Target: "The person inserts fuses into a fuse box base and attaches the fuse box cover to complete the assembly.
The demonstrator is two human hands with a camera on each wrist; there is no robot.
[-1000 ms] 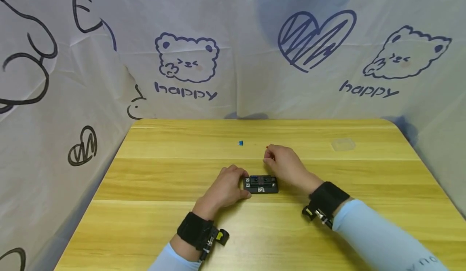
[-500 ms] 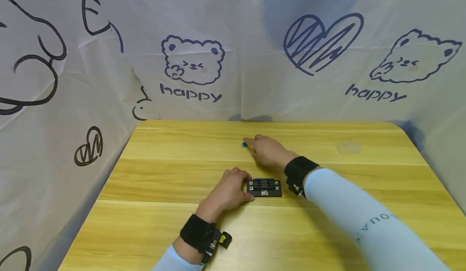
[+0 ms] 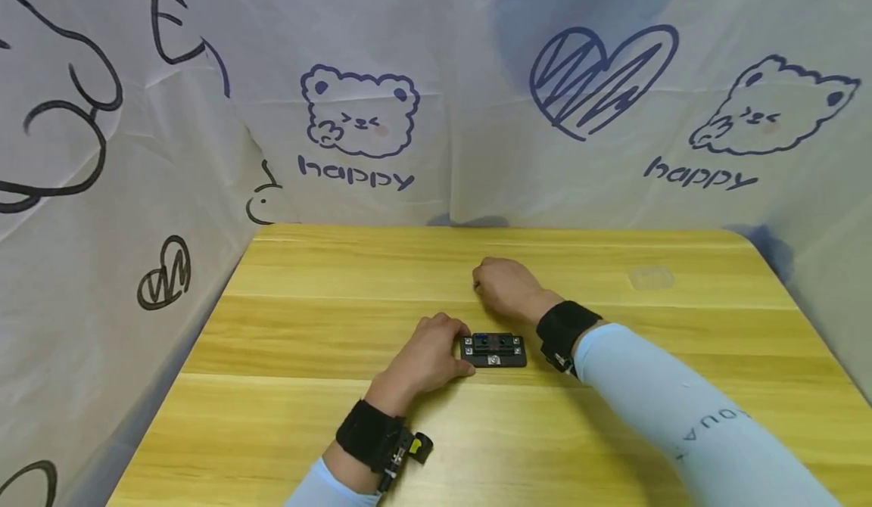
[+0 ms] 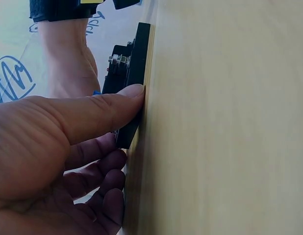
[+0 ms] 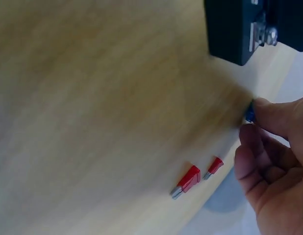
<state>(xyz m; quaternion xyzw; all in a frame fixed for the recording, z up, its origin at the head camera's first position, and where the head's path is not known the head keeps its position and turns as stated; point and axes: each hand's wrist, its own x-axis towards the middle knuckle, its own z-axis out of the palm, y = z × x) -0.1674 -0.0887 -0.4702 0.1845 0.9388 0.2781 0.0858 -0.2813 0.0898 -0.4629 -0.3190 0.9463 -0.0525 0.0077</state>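
A black fuse block [image 3: 493, 360] with several screw terminals lies on the table. My left hand [image 3: 425, 356] grips its left end, with the thumb [image 4: 117, 100] along the near edge and the fingers at the far side. A small blue part [image 4: 96, 92] shows on the block. Farther back, my right hand [image 3: 507, 287] pinches a small blue blade fuse [image 5: 250, 112] between thumb and fingertips, close over the table; the hand covers most of it. Beside that hand in the right wrist view lie a larger red blade fuse [image 5: 189, 179] and a smaller red blade fuse [image 5: 215, 166].
A shallow clear plastic tray [image 3: 651, 278] sits at the back right of the wooden table [image 3: 327, 295]. White cloth with drawings [image 3: 477, 136] hangs behind the table and at its sides.
My right hand has reached left to the blue fuse, taken it between thumb and fingers, and drawn back slightly right. My left hand keeps its grip on the block.
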